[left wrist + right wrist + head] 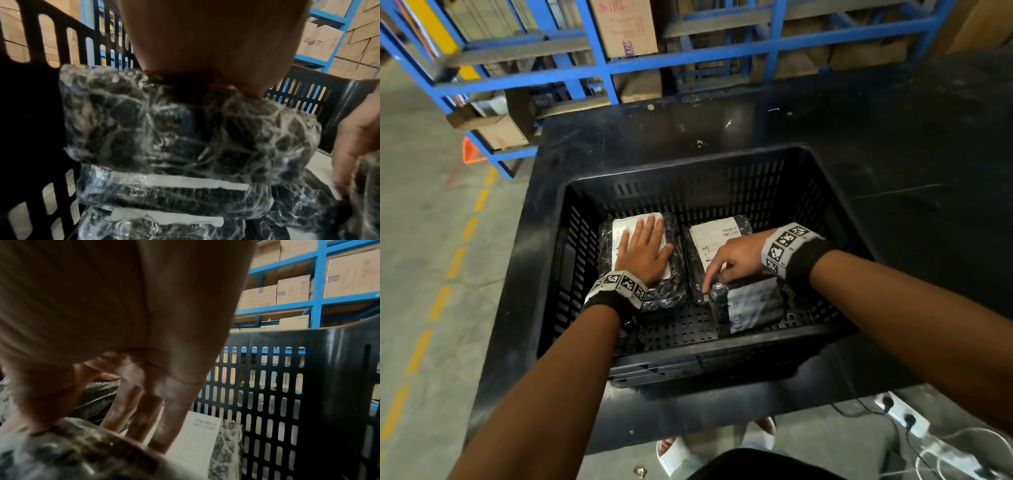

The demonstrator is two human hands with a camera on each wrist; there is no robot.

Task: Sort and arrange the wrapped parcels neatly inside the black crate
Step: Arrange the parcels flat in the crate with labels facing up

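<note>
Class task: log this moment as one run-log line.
left hand: flat on left bubble-wrapped parcel | right hand: grip on near-right wrapped parcel | black slotted plastic crate: parcels inside

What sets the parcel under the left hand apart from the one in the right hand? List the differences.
The left parcel lies flat, label up, atop a stack; the right parcel sits tilted near the crate's front wall. The left hand presses flat on its parcel; the right hand grips its parcel's top edge. Both are bubble-wrapped, dark, with white labels.

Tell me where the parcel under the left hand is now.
In the head view the parcel lies flat in the left half of the black crate, on a stack, beside the right-hand parcels.
</note>
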